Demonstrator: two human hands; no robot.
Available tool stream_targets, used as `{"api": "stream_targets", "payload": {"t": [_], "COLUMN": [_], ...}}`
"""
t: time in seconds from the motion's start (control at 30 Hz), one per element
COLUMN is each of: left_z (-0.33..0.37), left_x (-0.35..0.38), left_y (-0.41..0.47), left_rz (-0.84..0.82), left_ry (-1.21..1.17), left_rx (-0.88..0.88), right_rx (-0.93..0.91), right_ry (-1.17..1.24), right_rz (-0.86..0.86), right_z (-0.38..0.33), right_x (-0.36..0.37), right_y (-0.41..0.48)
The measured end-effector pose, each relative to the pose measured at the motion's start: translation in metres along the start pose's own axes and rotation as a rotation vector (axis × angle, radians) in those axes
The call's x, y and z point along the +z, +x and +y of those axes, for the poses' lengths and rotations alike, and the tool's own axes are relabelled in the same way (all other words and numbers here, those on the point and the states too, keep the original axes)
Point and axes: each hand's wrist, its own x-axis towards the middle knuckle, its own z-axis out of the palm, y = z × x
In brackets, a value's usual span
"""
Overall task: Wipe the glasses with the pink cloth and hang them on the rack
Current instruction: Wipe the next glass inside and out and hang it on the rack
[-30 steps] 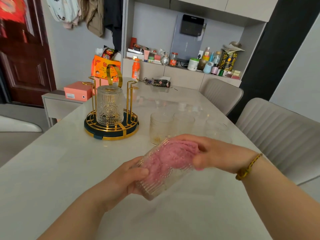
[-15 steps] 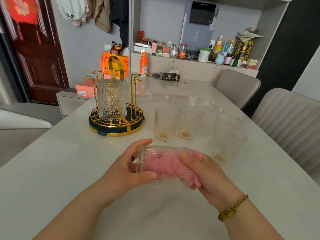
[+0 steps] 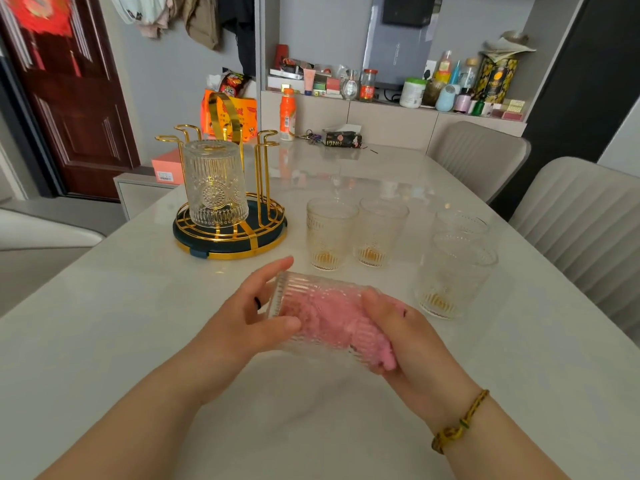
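Observation:
A ribbed clear glass (image 3: pixel 304 299) lies on its side above the table, held at its base end by my left hand (image 3: pixel 252 313). The pink cloth (image 3: pixel 332 317) is stuffed inside it and spills out of the mouth, where my right hand (image 3: pixel 405 337) grips it. The gold wire rack (image 3: pixel 235 237) with a dark round base stands at the left. One embossed glass (image 3: pixel 215 183) hangs upside down on it. Several more glasses stand upright on the table: two (image 3: pixel 330 233) (image 3: pixel 379 230) in the middle and two (image 3: pixel 453 275) (image 3: pixel 462 221) at the right.
The pale marble table (image 3: pixel 138 341) runs away from me. Two padded chairs (image 3: pixel 571 216) stand along its right side. At the far end are an orange bottle (image 3: pixel 287 114), keys and a tissue pack (image 3: pixel 343 138). A cluttered shelf lies beyond.
The glass and both hands have dropped lower and closer to me. My right hand has turned from above the glass to its mouth end, with the cloth inside.

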Motion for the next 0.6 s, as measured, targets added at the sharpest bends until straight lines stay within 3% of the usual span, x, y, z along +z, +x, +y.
{"api": "stream_targets", "payload": {"t": [0.1,0.23,0.33,0.4,0.47,0.6], "left_z": [-0.001,-0.002,-0.001,-0.001,-0.004,-0.009], "left_x": [0.002,0.004,0.002,-0.001,0.000,0.005], "left_y": [0.002,0.004,0.002,0.001,0.002,0.003], "left_rz": [0.083,0.074,0.019,-0.074,-0.049,0.035], "left_ry": [-0.038,-0.144,-0.122,-0.045,0.007,-0.110], "left_rx": [-0.031,-0.225,-0.207,-0.120,-0.017,0.014], "right_rx": [-0.049,-0.223,-0.153,-0.034,0.017,-0.074], "right_ry": [-0.151,-0.447,-0.311,-0.063,0.132,0.038], "right_rz": [-0.009,-0.048,0.028,0.040,-0.004,-0.042], "right_z": [-0.001,0.000,0.000,0.003,0.007,-0.001], "right_x": [0.005,0.011,0.012,0.006,0.002,0.005], "right_y": [0.000,-0.004,-0.002,0.002,0.003,-0.002]}}
